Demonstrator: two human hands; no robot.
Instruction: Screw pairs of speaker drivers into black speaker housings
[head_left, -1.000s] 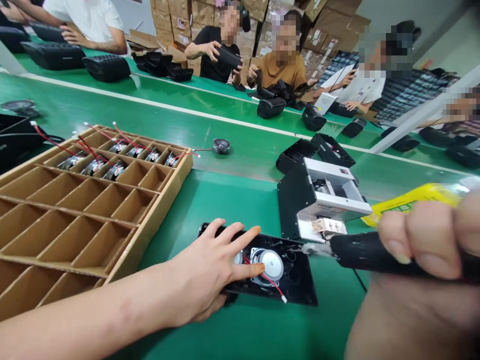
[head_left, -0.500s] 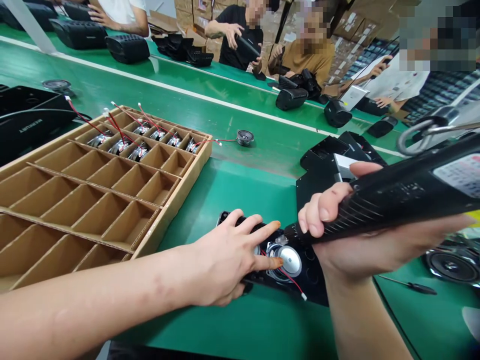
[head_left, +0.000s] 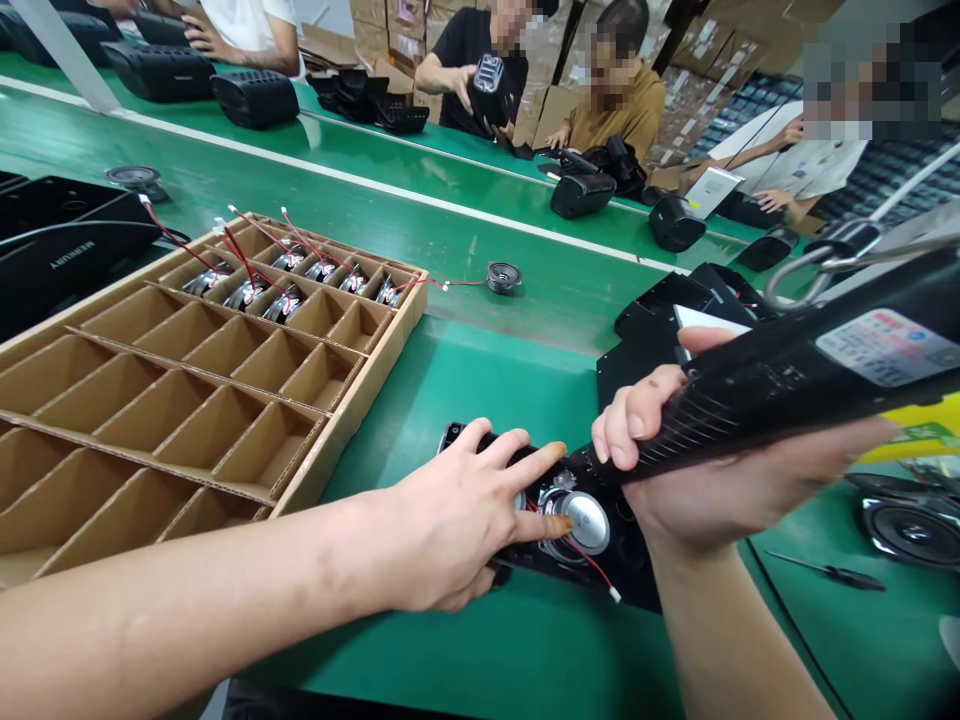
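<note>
Right of a divided tray — wired speakers in its far compartments — the left hand spreads wide over a black panel bearing a silver-backed speaker; the right hand grips a power screwdriver.

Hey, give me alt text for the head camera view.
A person's left hand spreads over a black panel bearing a silver-backed speaker, while the right hand holds an electric screwdriver near the speaker's edge. A divided cardboard box with more speakers lies left; co-workers are across the green bench.
</note>
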